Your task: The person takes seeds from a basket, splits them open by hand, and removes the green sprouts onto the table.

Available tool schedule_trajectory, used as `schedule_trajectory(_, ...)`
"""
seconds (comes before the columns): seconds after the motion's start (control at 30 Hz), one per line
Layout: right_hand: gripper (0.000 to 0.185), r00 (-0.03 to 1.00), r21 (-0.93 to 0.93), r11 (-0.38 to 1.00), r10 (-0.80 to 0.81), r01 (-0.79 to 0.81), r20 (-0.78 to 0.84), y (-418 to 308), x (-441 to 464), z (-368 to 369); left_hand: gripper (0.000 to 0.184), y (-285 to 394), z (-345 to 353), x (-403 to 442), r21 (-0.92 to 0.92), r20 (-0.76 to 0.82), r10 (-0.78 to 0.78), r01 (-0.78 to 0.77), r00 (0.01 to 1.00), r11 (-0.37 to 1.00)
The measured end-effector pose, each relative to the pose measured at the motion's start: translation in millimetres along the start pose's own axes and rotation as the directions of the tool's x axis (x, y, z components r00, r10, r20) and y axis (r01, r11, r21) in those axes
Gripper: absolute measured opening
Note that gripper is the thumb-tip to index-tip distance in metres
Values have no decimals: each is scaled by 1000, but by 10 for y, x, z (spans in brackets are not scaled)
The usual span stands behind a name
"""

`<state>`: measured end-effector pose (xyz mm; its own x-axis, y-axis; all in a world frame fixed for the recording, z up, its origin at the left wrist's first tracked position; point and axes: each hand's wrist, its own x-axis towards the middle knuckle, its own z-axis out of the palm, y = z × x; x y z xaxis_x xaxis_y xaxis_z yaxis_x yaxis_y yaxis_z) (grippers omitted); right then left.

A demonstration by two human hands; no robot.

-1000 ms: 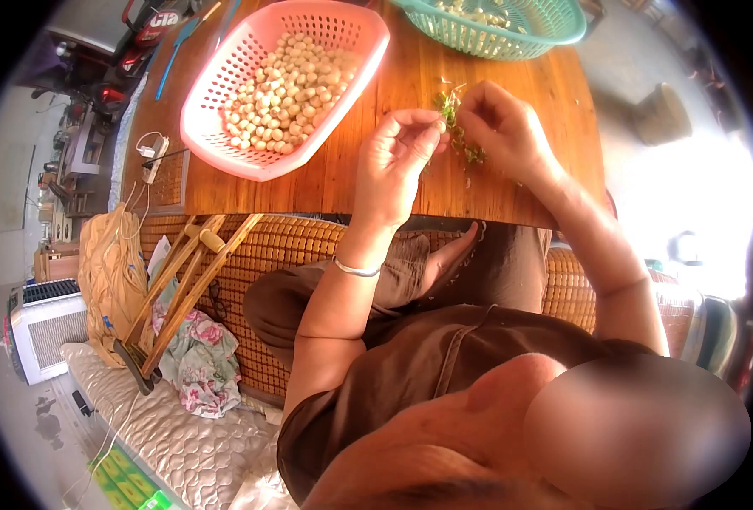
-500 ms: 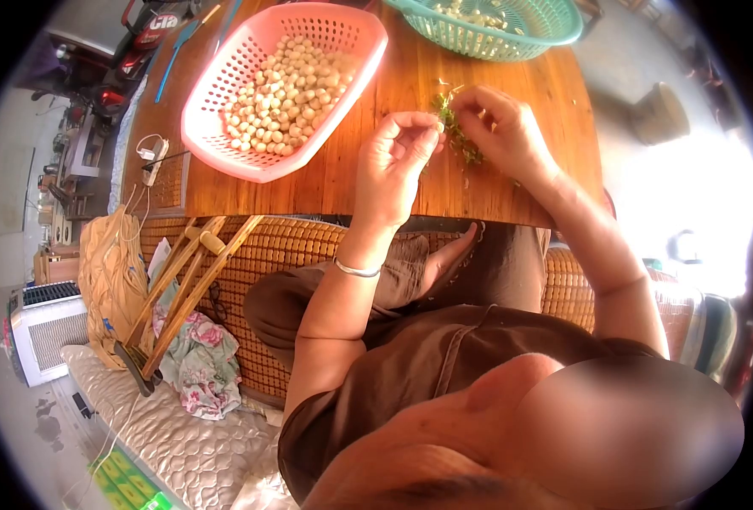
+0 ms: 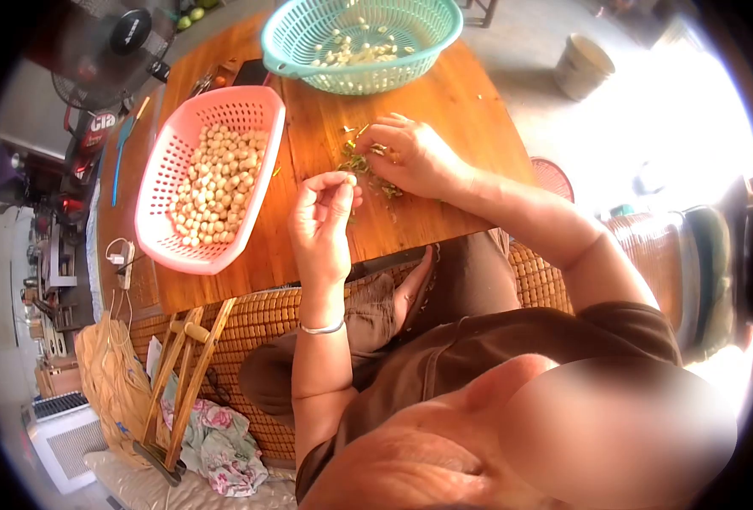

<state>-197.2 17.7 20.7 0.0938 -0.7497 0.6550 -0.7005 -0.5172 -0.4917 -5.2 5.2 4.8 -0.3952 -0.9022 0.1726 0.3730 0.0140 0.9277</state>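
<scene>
Between thumb and forefinger, my left hand (image 3: 324, 225) pinches a small pale round piece (image 3: 350, 179), just right of the pink basket. My right hand (image 3: 415, 157) is bent over green scraps (image 3: 385, 187) on the wooden table, its fingers closed together; whatever they hold is too small to name. Many pale round beads or nuts lie in the pink basket (image 3: 152, 200). Behind my hands stands a round teal basket (image 3: 368, 81) with some small pale pieces in it.
A blue tool (image 3: 118, 170) and a power strip (image 3: 127, 268) lie at the table's left side. Wooden crutches (image 3: 191, 382) lean at the near left edge. A bucket (image 3: 582, 68) stands on the floor beyond the table, and a fan (image 3: 130, 34) at the upper left.
The view has swung, so the baskets and table appear further left and the teal basket shows fully. My right hand has turned lower over the scraps; my left still pinches the piece.
</scene>
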Motion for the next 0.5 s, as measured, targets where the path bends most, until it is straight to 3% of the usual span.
schedule_trajectory(0.23,9,994,68,992,104,-106,28,18,-54,21,13,-14,-6,4,27,11,11,-12,1000,1000)
schedule_trajectory(0.4,9,997,34,997,66,-67,46,25,-37,1,12,-27,-13,2,15,19,32,-32,999,999)
schedule_trajectory(0.5,8,999,-26,999,-26,25,-37,-27,-17,-22,12,-26,-6,-5,22,22,37,-37,999,999)
